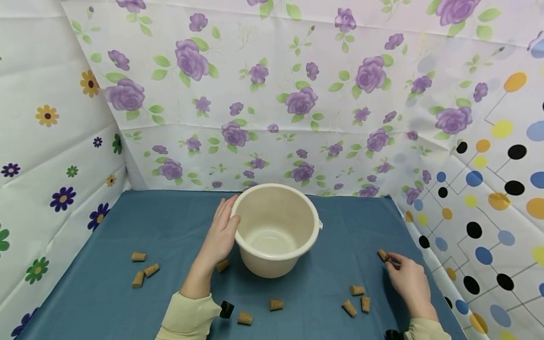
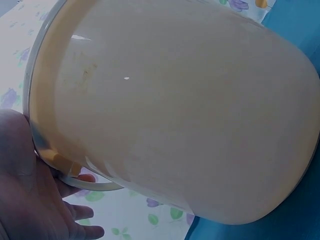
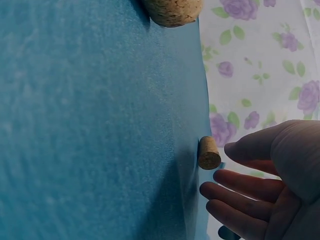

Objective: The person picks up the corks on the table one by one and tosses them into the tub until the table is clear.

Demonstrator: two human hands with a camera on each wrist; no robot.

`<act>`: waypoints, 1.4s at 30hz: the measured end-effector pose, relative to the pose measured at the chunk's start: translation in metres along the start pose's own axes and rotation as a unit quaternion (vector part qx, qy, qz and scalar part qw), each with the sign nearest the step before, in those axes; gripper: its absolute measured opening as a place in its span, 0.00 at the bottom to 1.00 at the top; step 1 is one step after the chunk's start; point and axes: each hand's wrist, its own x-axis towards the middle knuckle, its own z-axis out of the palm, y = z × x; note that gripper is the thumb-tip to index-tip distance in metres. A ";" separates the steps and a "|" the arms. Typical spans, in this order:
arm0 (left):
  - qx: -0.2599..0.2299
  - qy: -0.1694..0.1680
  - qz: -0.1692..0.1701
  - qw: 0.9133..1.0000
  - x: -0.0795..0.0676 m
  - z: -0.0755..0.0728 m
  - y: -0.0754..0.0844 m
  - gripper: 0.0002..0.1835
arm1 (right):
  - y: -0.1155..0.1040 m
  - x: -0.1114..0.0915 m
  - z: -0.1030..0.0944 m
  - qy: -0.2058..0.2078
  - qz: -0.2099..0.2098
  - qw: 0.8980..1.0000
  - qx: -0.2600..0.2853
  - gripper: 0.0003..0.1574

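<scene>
Blue cloth below, purple rose-print sheet at bk, daisy-print sheet on L, multicol. dot-print sheet on R

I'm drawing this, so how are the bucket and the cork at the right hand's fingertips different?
The bucket is big; the cork is much smaller. The bucket is smooth and cream; the cork is brown and speckled. The bucket stands upright; the cork lies on its side. Both are on the blue cloth.

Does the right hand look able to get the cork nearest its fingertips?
Yes, it seems so: the right hand is right by that cork, which lies on the blue cloth, and nothing appears to stand between them.
</scene>
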 end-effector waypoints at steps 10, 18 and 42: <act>0.001 -0.002 0.001 1.000 -0.001 0.000 0.000 0.31 | 0.003 0.002 0.005 0.019 0.006 1.000 0.005 0.30; 0.002 -0.001 -0.001 1.000 -0.001 0.000 -0.001 0.31 | 0.001 0.004 0.012 0.045 -0.008 0.999 0.022 0.36; 0.002 -0.004 -0.006 1.000 -0.001 -0.001 0.003 0.31 | -0.003 0.013 0.014 0.042 -0.002 0.999 -0.007 0.34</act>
